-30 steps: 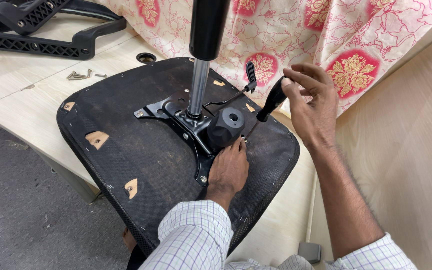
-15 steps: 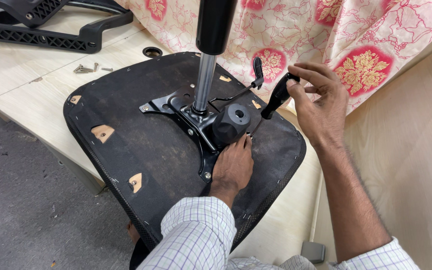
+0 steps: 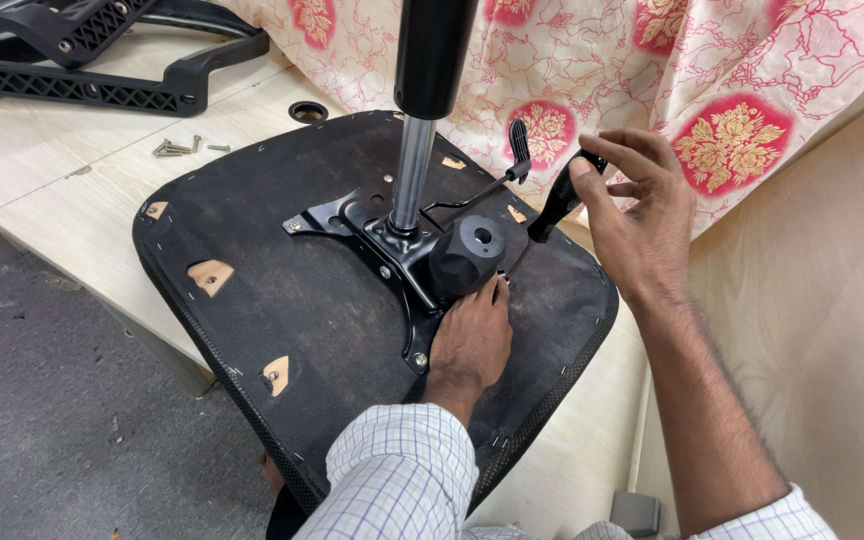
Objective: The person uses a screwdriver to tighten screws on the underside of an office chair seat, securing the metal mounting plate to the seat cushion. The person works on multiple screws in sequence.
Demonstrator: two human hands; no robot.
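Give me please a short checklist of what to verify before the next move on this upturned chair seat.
1. Seat lies flat on the table: ok.
2. Left hand presses on the seat beside the round knob: ok.
3. Right hand grips the black lever handle: ok.
4. Metal plate has screws at its visible corners: ok; whether they are tight, cannot tell.
5. Spare screws lie within reach on the table: ok.
6. Gas cylinder stands upright in the plate: ok.

Bright, even overhead light; soft shadows under the seat base (image 3: 282,300) on the desk (image 3: 82,215); sharp focus, slight glare on the metal column (image 3: 410,170).
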